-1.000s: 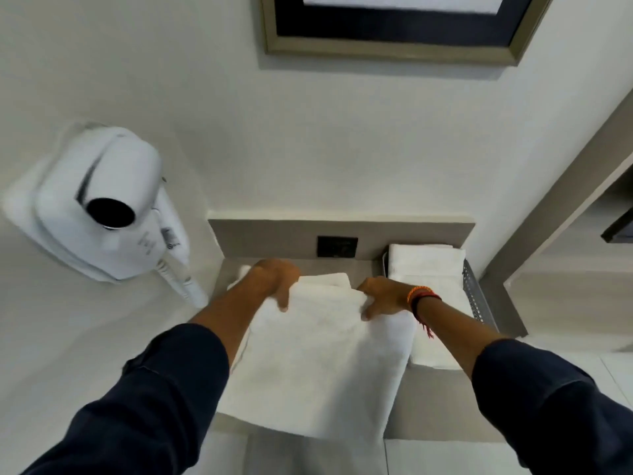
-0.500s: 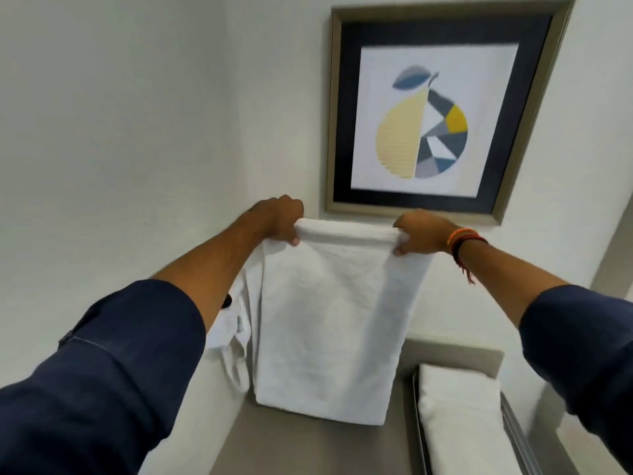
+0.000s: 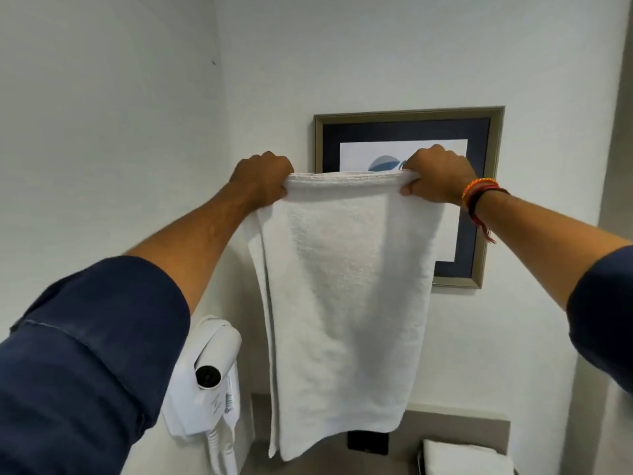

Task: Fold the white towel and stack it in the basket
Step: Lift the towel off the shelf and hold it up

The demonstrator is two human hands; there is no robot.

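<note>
Now, hands: left hand (image 3: 262,181) and right hand (image 3: 440,176) pinch the white terry towel (image 3: 342,303) by its top corners.
Left: further folds, basket.

Wall-mounted hair dryer (image 3: 209,378), framed picture (image 3: 479,200)

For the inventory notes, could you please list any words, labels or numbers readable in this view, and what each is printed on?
None can be read.
Hair dryer: small printed marks on its wall holder, too small and blurred to read.
Framed picture: artwork only, no lettering visible.
White towel, held up by the left hand and right hand: no tag or print visible.
</note>
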